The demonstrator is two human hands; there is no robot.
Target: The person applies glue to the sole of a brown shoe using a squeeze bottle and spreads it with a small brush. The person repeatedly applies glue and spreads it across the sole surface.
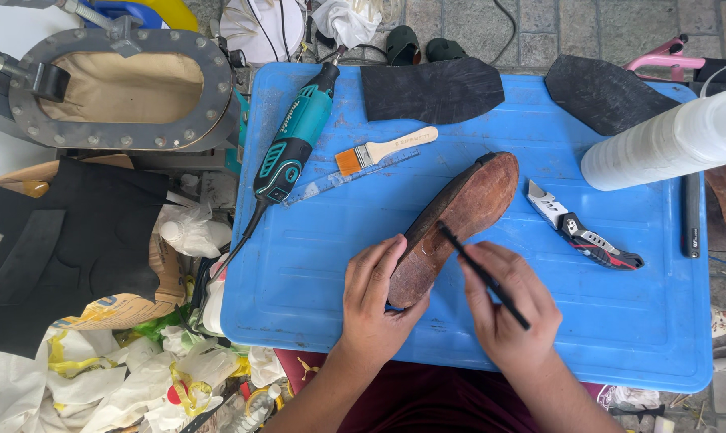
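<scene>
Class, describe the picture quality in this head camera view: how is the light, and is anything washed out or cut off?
Head view: even daylight with soft shadows; sharp on the left hand, right hand and shoe sole; the white bottle is nearly washed out and cut by the right edge; the blue lid shows slight sheen.

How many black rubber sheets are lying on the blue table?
2. One black rubber sheet lies at the far edge, beside the teal power tool. The other rubber sheet is at the far right corner, partly behind the white bottle; more may be hidden there.
</scene>
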